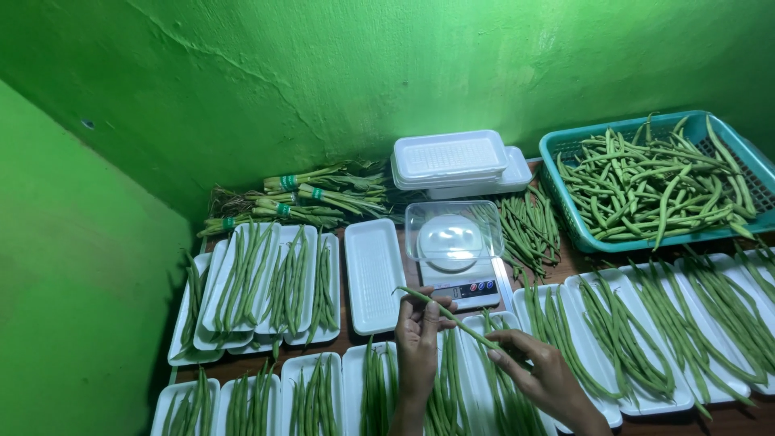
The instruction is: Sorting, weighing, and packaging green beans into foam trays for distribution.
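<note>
My left hand (417, 343) and my right hand (542, 373) together hold one long green bean (452, 317) at a slant above the front trays. The left fingers pinch its upper part, the right fingertips its lower end. Just behind the hands stands a small white digital scale (460, 278) with a clear plastic bowl (452, 230) on its platform. An empty white foam tray (373, 274) lies left of the scale.
White foam trays filled with green beans (266, 282) cover the table left, front and right (646, 339). A teal basket (565, 149) of beans sits at the back right. Stacked empty trays (452, 157) and bundled stalks (315, 198) lie against the green wall. Loose beans (529, 230) lie beside the scale.
</note>
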